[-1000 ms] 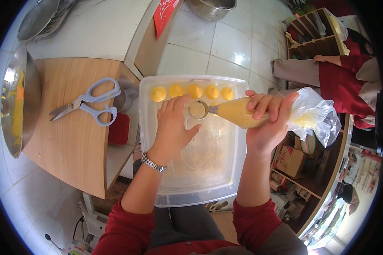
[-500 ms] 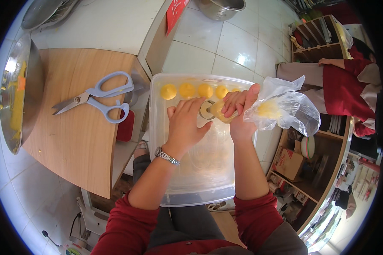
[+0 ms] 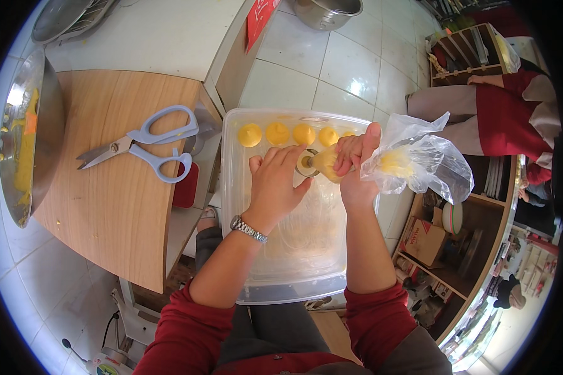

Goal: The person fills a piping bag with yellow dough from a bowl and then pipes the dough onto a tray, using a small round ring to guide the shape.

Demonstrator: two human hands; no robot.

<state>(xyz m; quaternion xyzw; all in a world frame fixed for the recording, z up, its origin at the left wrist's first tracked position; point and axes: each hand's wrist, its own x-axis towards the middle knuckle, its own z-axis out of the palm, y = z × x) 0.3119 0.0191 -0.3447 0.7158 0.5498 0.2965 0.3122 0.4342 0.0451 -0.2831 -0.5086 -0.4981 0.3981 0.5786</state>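
My right hand (image 3: 356, 164) is wrapped round a clear piping bag (image 3: 414, 164) of yellow batter, its loose, crumpled end sticking out to the right. The bag's narrow tip points left into a small round ring (image 3: 313, 172). Thumb and index finger of my left hand (image 3: 278, 182) rest at the ring's rim, holding it against a translucent plastic tray (image 3: 294, 262). Some yellow batter shows inside the ring under the tip. Along the tray's far edge runs a row of several round yellow mounds (image 3: 278, 133); the rightmost is partly behind my right hand.
On the wooden table (image 3: 106, 219) at left lie blue-handled scissors (image 3: 150, 142), beside a metal bowl (image 3: 28, 144) smeared with yellow. A steel pot (image 3: 328, 14) stands on the tiled floor beyond. Wooden shelves (image 3: 475, 250) line the right, where another person (image 3: 507, 119) stands.
More yellow batter shows inside the ring beneath the bag's tip. Both hands keep nearly the same place and hold. The other person at right has shifted slightly.
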